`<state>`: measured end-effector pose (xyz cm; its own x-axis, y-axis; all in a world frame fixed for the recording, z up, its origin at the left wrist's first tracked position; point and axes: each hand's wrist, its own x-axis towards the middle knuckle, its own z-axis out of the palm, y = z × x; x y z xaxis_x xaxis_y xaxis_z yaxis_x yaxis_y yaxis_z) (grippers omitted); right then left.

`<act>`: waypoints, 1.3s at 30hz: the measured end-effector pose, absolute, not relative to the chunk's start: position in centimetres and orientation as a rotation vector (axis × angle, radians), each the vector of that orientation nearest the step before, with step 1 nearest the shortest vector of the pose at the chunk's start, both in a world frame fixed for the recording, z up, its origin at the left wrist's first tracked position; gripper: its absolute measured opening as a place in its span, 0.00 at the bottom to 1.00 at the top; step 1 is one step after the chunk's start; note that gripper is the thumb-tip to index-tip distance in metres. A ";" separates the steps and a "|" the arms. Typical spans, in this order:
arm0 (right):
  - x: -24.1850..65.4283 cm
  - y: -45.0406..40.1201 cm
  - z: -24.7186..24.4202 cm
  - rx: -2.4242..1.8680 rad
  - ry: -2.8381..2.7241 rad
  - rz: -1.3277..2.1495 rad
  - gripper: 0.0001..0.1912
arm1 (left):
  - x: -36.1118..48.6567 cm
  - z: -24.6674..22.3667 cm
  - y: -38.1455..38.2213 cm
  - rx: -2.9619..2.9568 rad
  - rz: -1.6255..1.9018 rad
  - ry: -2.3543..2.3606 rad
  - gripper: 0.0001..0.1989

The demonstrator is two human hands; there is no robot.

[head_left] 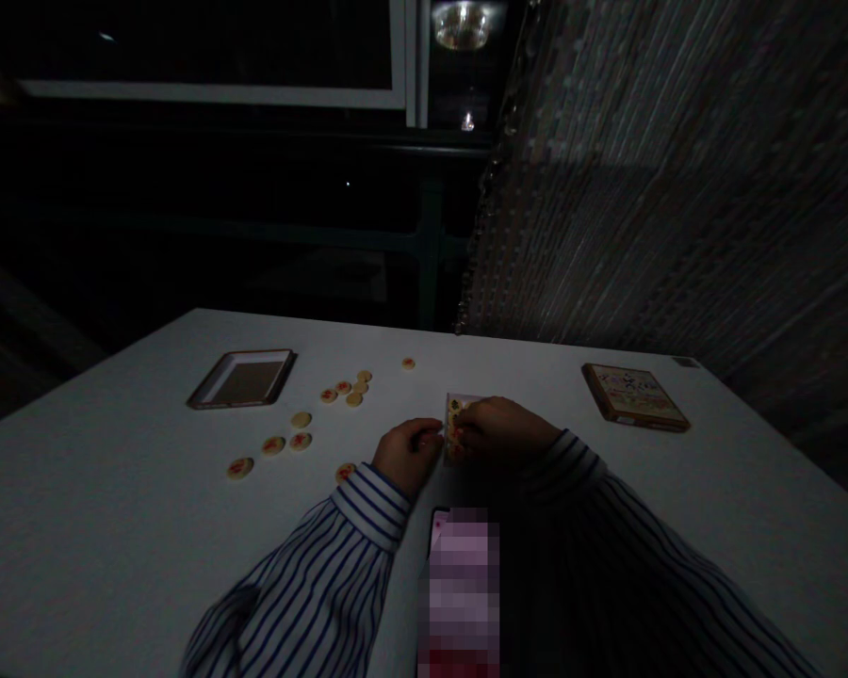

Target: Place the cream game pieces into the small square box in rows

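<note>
A small clear-edged box (455,403) with round yellowish game pieces in it lies at the middle of the white table. My left hand (404,454) is at the box's left edge, thumb and fingers pressed together; what they pinch, if anything, is too small to name. From the right, my right hand (501,428) reaches over the box, its fingertips curled down on the pieces inside and partly hiding them. Several round pieces with red marks, such as one (272,445), lie scattered to the left, along with plain-faced ones (301,420). My left cuff partly covers one piece (346,472).
An open shallow tray (240,405) sits at the back left of the table (148,490). At the right lies a flat decorated box (636,395). A phone with a blurred screen (464,584) is near my body. A bead curtain (608,188) hangs behind the table.
</note>
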<state>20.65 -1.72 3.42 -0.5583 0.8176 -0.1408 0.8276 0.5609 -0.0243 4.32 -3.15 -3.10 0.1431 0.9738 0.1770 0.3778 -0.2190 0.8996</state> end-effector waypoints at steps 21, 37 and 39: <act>21.5 -1.9 5.0 1.488 2.708 -0.016 0.15 | 4.3 -3.2 -3.1 1.761 1.042 1.326 0.12; 21.5 -2.4 5.9 1.554 2.687 -0.039 0.17 | 4.2 -3.1 -3.2 1.811 1.076 1.347 0.11; 21.6 -2.5 5.9 1.553 2.722 -0.036 0.17 | 4.2 -3.1 -3.2 1.833 1.112 1.345 0.11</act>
<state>21.65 -2.49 5.94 -0.5091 0.8605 -0.0178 0.8607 0.5089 -0.0160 4.16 -3.20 -3.07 0.1346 0.9523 0.2739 0.4483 -0.3050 0.8402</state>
